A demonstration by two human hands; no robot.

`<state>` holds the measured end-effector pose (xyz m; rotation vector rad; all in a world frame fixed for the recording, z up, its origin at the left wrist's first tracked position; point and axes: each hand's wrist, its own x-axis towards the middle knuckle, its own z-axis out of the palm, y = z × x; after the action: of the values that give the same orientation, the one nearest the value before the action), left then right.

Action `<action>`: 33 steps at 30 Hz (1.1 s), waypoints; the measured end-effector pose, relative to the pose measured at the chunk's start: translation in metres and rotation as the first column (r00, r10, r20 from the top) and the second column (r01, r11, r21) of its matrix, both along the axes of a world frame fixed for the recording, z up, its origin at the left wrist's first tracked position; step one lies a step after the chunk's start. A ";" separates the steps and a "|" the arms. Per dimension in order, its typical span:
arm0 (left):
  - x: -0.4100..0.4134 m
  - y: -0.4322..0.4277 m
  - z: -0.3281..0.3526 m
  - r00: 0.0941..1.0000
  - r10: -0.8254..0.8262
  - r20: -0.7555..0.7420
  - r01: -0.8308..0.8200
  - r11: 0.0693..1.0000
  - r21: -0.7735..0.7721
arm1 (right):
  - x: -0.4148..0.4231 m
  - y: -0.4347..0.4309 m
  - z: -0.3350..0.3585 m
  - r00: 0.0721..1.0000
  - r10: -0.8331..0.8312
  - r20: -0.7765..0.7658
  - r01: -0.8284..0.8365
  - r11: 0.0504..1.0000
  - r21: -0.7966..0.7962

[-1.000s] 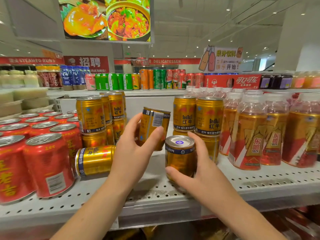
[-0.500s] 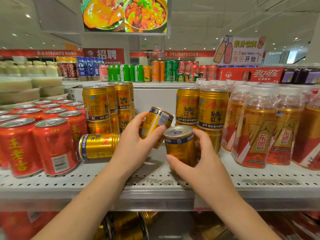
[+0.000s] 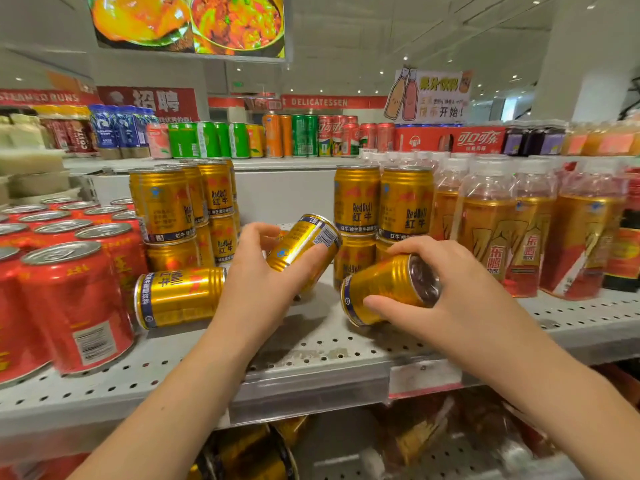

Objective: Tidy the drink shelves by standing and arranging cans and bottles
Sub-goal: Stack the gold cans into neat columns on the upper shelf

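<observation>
Supermarket drinks aisle; perforated grey shelf (image 3: 311,355) running across mid frame.

Centre of frame: gold can (image 3: 304,237) held tilted above the shelf, one end raised toward upper right. Gripped by left hand (image 3: 256,289), fingers and thumb curled round its body.

Just right of it: second gold can (image 3: 384,285), tipped well over, blue-banded end toward lower left. Contact with the shelf not determinable. Gripped by right hand (image 3: 460,303), thumb along the near side, fingers wrapped over the upper-right end.

Left of the left hand: third gold can (image 3: 180,296) lying flat on the shelf, untouched.

Behind, standing two high: left stack of gold cans (image 3: 166,202) and right stack of gold cans (image 3: 381,199).

Far left: upright red cans (image 3: 69,299). Right: upright bottles (image 3: 491,230) of amber drink.

Upper background: row of assorted cans (image 3: 294,136) on a farther shelf, food poster (image 3: 187,22) at top, juice sign (image 3: 429,95) at upper right.
</observation>
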<state>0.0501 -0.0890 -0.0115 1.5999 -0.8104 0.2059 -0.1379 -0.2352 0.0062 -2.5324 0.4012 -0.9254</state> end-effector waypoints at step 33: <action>-0.071 -0.061 0.071 0.952 -0.206 0.227 0.204 0.978 0.032 | -0.007 -0.059 -0.041 0.915 0.240 0.326 -0.343 0.886 0.312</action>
<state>-0.0207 -0.1499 0.0592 1.5040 -1.1517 0.2412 -0.1448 -0.2944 -0.0348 -2.0168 0.0813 -0.9672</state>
